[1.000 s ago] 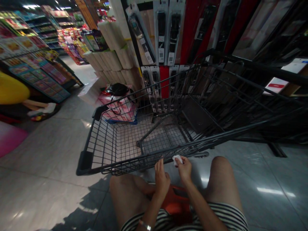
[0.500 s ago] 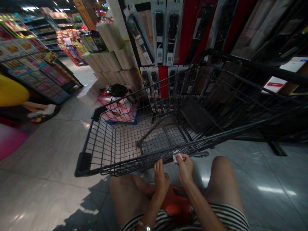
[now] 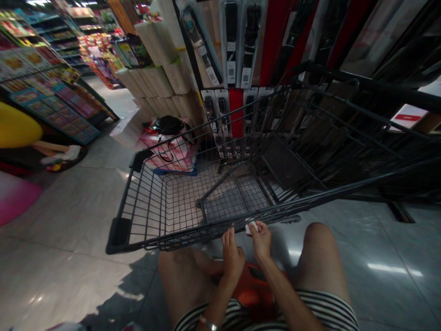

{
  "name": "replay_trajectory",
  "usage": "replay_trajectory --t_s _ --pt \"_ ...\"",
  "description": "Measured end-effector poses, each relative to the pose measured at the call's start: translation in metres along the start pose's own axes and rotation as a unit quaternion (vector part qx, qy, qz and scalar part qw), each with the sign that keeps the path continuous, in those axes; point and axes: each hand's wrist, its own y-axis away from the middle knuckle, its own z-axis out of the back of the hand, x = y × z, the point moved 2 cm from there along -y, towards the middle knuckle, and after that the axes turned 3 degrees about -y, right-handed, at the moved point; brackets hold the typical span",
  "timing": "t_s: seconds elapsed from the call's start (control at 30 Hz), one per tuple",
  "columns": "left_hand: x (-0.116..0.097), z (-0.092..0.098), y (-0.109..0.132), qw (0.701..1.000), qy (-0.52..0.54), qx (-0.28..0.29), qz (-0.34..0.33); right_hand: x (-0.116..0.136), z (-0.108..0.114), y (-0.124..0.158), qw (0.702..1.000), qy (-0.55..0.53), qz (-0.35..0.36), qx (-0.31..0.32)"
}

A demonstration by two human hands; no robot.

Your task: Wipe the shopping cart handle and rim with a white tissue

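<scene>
A black wire shopping cart (image 3: 148, 243) stands across the view, its near side just in front of my knees. Between the fingers and thumb of my right hand (image 3: 262, 241) is a small white piece, perhaps a tissue or wipe (image 3: 251, 228), held against or very near the cart's lower side wires. Just left of it, my left hand (image 3: 233, 255) reaches up with its fingers stretched out and nothing visible in them. Its fingertips are at the same wire side; whether they touch it I cannot tell.
Packaged belts (image 3: 230, 50) hang on a rack behind the cart. Beyond the cart's left end are a pink bag (image 3: 168, 154) and stacked paper rolls (image 3: 156, 82). An orange seat (image 3: 251, 294) shows between my legs. Store shelves (image 3: 51, 99) stand at the left.
My right hand has shifted slightly left with the white piece, closer to my left hand. My left hand has moved a little right and down. The background sits slightly higher in view.
</scene>
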Motion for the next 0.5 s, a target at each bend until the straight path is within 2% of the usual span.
replay_trajectory --t_s 0.5 --pt "0.0 -0.002 0.002 1.0 0.012 0.01 0.013 -0.003 0.012 -0.005 0.994 0.086 0.072 0.017"
